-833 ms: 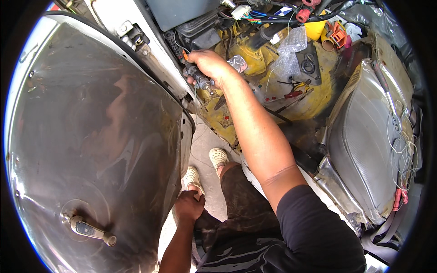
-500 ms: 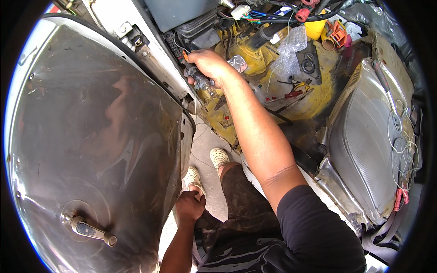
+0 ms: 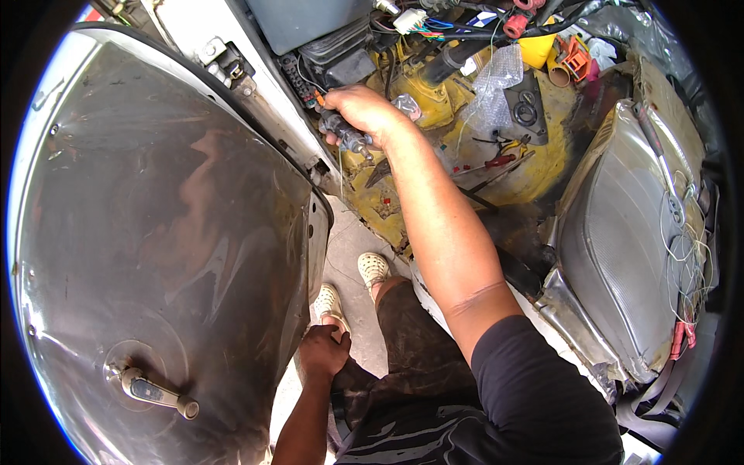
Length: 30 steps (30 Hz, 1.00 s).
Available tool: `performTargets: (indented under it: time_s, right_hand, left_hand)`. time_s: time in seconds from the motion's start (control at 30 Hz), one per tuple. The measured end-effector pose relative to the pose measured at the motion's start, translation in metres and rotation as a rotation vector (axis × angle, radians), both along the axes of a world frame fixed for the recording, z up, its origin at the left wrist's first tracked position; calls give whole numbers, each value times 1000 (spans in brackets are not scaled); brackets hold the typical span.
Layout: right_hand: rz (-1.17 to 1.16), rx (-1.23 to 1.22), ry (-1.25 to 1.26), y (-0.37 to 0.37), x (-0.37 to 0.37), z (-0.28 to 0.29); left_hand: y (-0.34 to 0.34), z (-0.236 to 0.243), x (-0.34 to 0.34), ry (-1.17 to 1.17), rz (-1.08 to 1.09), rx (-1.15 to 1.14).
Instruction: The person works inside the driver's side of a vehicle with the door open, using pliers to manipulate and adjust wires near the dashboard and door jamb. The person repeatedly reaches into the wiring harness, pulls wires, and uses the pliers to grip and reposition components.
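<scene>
A small dark cylindrical tool with a metal tip (image 3: 349, 142) is gripped in the right hand (image 3: 363, 115), whose fingers are wrapped tightly around its body, the tip protruding below the palm. The tool is held low inside the stripped car interior, just beside the white door pillar (image 3: 256, 93) and above the yellow-painted floor pan (image 3: 542, 163). Near the hand, a black ribbed fuse block (image 3: 298, 77) and a bundle of coloured wires (image 3: 434, 27) are seen. A crumpled sheet of clear plastic (image 3: 496, 81) lies further right on the floor pan, and a grey worn car seat (image 3: 620, 240) stands well apart at the right. The left hand (image 3: 324, 353) is closed loosely and rested on the knee, holding nothing that can be made out. The bare metal inner door panel (image 3: 155, 232) with its window crank (image 3: 155, 391) fills the left side.
</scene>
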State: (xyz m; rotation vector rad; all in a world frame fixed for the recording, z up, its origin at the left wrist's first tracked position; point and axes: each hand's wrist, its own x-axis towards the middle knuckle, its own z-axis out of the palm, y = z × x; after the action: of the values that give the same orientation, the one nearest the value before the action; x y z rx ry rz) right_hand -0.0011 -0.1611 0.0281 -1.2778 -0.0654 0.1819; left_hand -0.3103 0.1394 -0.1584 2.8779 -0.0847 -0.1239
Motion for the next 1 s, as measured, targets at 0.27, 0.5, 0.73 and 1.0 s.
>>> performTargets:
  time_s: [0.27, 0.5, 0.73, 1.0]
  right_hand:
    - [1, 130, -10, 17, 9, -12]
    - [54, -47, -7, -1, 1, -4]
    - [58, -78, 11, -5, 2, -3]
    - [87, -53, 7, -2, 5, -9]
  left_hand:
    - [0, 3, 2, 115, 2, 27]
    - [-1, 5, 2, 127, -5, 39]
    - [0, 3, 2, 116, -7, 43]
    - [-1, 2, 2, 94, 7, 27]
